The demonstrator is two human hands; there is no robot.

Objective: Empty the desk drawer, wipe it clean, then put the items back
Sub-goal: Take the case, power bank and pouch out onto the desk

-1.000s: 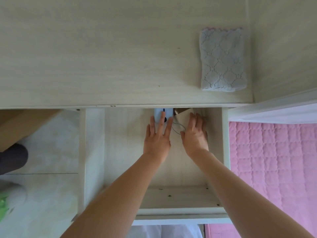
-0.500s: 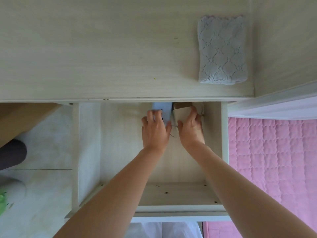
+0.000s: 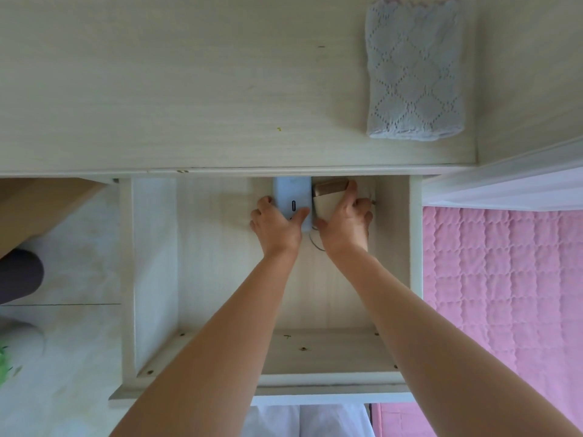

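Observation:
The pale wooden drawer point(image 3: 217, 263) is pulled out below the desk top point(image 3: 189, 89). At its far end my left hand point(image 3: 276, 227) grips a light blue device point(image 3: 291, 197) with a small dark slot on its face. Beside it my right hand point(image 3: 345, 223) holds a beige box point(image 3: 328, 197) with a brown-gold lid, thumb on its left side and fingers over its right. A thin wire point(image 3: 315, 244) loops out below the two items. The far ends of both items lie under the desk edge.
A folded grey-blue lace cloth point(image 3: 413, 70) lies on the desk top at the right. A bed with a pink quilt point(image 3: 504, 294) borders the drawer's right side. The floor point(image 3: 72, 279) and a dark chair leg point(image 3: 19, 275) are to the left.
Both hands went from lying flat over the items to curling round them. The device and the box now stick further out from under the desk edge. The view shifted down slightly.

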